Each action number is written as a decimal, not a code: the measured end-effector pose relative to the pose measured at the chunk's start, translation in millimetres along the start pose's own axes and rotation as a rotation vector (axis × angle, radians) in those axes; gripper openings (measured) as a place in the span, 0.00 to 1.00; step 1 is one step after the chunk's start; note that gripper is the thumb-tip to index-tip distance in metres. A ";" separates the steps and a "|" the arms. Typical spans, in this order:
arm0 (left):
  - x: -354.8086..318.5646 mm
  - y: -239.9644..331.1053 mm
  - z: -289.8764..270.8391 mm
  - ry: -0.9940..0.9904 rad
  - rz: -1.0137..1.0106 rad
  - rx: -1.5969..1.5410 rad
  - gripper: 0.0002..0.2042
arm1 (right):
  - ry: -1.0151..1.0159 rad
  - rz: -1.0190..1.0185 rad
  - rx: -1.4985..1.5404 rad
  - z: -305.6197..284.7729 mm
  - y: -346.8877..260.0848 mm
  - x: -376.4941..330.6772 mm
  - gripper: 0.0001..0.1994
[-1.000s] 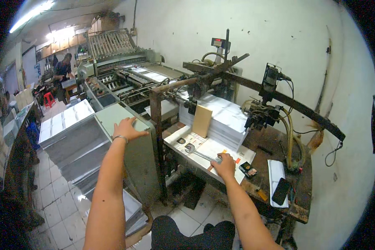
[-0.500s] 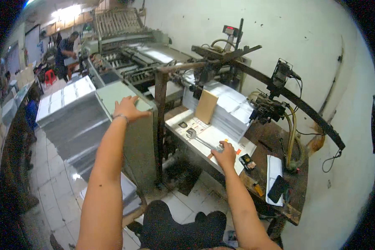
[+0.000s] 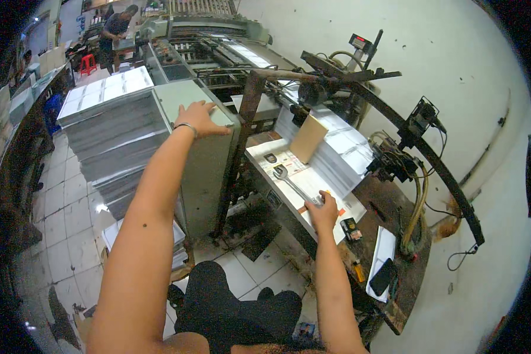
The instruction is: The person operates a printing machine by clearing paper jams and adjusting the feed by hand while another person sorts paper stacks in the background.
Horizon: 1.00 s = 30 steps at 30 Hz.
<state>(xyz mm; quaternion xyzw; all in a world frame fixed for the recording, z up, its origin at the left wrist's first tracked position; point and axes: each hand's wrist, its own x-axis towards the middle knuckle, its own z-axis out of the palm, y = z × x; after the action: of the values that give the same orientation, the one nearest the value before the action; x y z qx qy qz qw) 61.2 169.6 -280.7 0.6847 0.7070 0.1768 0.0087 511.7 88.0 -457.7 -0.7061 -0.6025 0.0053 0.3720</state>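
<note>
My left hand (image 3: 197, 120) is spread over the top of a pale green metal cabinet (image 3: 177, 97), fingers apart and holding nothing. A silver wrench (image 3: 296, 187) lies slanting across a white board (image 3: 265, 154) with printed sheets on it. At the wrench's near end, my right hand (image 3: 324, 213) has its fingers curled round the handle. Behind the wrench, a tan block (image 3: 308, 139) leans against a tall stack of white paper (image 3: 345, 144). A small black pack (image 3: 351, 229) lies just right of my right hand.
Tall paper stacks (image 3: 109, 88) stand left of the cabinet. A printing machine (image 3: 218, 50) fills the back; a dark metal frame (image 3: 419, 138) arches over the wooden table (image 3: 374, 194). A phone (image 3: 383, 277) and orange lighter (image 3: 359, 271) lie there. Another person (image 3: 115, 35) works far left.
The view has shifted, so the scene sits differently in the picture. Both hands stay at their places, the left over the cabinet and the right at the wrench's end.
</note>
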 end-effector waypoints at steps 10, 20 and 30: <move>-1.3 1.6 -0.2 0.005 -0.002 -0.009 0.57 | 0.000 0.020 0.030 -3.1 -5.0 -0.2 0.45; 1.0 -2.4 2.7 0.018 0.004 -0.033 0.56 | -0.010 0.014 0.018 -2.1 -4.8 1.6 0.50; 0.2 -0.9 0.2 -0.002 0.011 0.011 0.57 | 0.013 0.022 0.060 -0.4 -2.9 0.8 0.52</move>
<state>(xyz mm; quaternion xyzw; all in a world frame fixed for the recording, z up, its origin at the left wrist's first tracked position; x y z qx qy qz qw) 60.4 169.9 -281.1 0.6887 0.7042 0.1723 0.0048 509.6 88.4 -455.5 -0.7012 -0.5919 0.0231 0.3967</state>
